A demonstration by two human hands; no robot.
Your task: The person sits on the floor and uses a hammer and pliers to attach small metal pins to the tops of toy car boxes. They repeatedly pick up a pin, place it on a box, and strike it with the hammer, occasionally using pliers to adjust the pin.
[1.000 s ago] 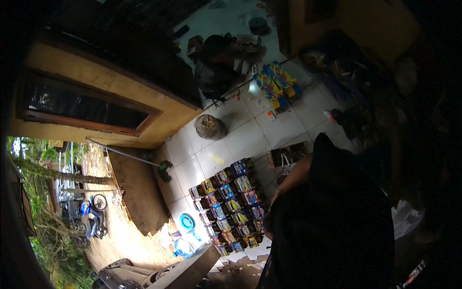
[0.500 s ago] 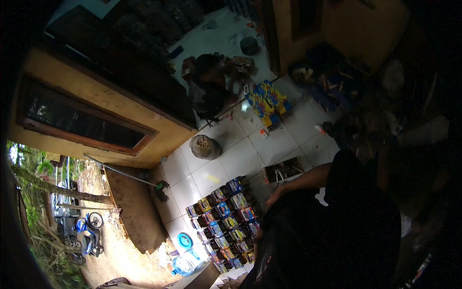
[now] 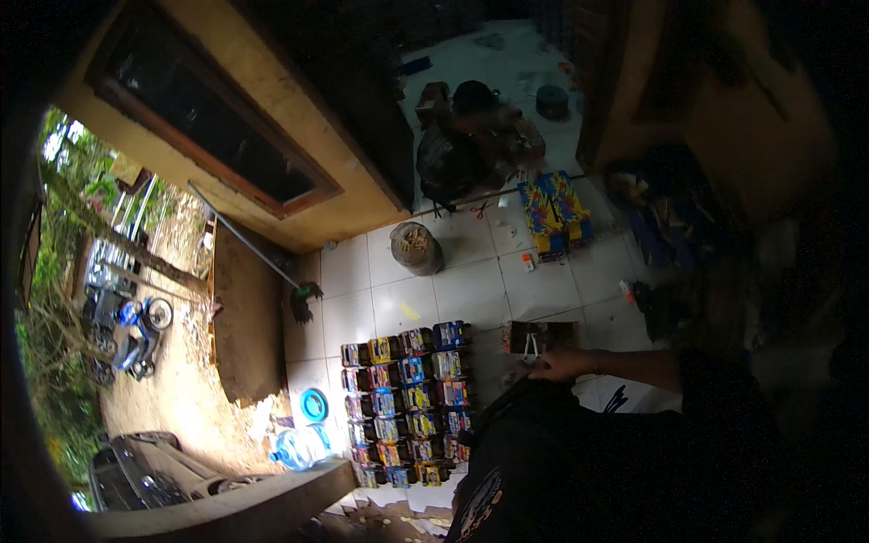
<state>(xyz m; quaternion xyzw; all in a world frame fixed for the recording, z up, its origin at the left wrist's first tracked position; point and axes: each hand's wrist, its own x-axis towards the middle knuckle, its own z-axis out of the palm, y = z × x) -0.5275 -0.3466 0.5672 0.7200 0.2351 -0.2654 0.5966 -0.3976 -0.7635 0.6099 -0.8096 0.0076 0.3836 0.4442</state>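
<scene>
Just above my nearer right hand (image 3: 558, 365) in view, slim white sticks (image 3: 532, 342) point fingerward from an open box (image 3: 565, 332). Whether my fingers grasp anything, I cannot tell.

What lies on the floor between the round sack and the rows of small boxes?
A thin yellow piece, too small to identify, lies there between the sack and the boxes, in the head view.

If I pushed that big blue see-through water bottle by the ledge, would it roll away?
The water bottle might roll if it's on its side, because its body looks round. Its clear sides look like smooth plastic, so it could feel slippery. It may be light if empty, but I can't see how much water is inside.
</scene>
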